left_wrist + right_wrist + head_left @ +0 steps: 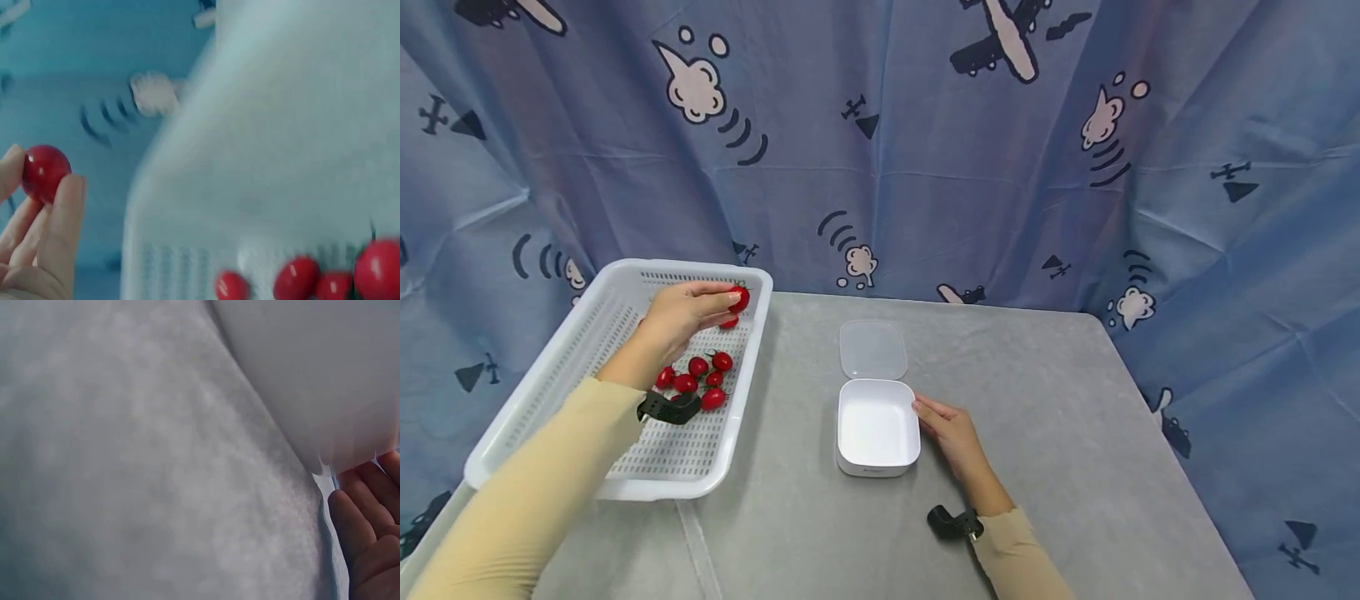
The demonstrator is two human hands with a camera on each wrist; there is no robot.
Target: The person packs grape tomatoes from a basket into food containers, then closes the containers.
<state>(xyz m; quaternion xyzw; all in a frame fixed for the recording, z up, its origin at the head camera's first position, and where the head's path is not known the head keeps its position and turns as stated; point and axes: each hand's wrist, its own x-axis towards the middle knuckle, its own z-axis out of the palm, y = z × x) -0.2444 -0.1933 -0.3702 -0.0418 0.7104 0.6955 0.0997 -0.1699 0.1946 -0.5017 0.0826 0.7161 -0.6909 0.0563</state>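
Over the right side of a white perforated basket (748, 367), my left hand (681, 312) pinches a red cherry tomato (740, 299) between thumb and fingertips. In the left wrist view the same tomato (46, 174) shows round and glossy, held clear of the basket. Several more cherry tomatoes (697, 367) lie on the basket floor below the hand. My right hand (951, 429) touches the right side of a white square box (878, 425), which has no tomato inside. In the right wrist view its fingers (357, 519) lie nearly straight against the box wall (325, 381).
A translucent square lid (873, 350) lies just behind the box on the grey table (1037, 400). A blue patterned curtain (880, 167) hangs along the back and right of the table. Dark wrist straps (668, 407) sit on both wrists.
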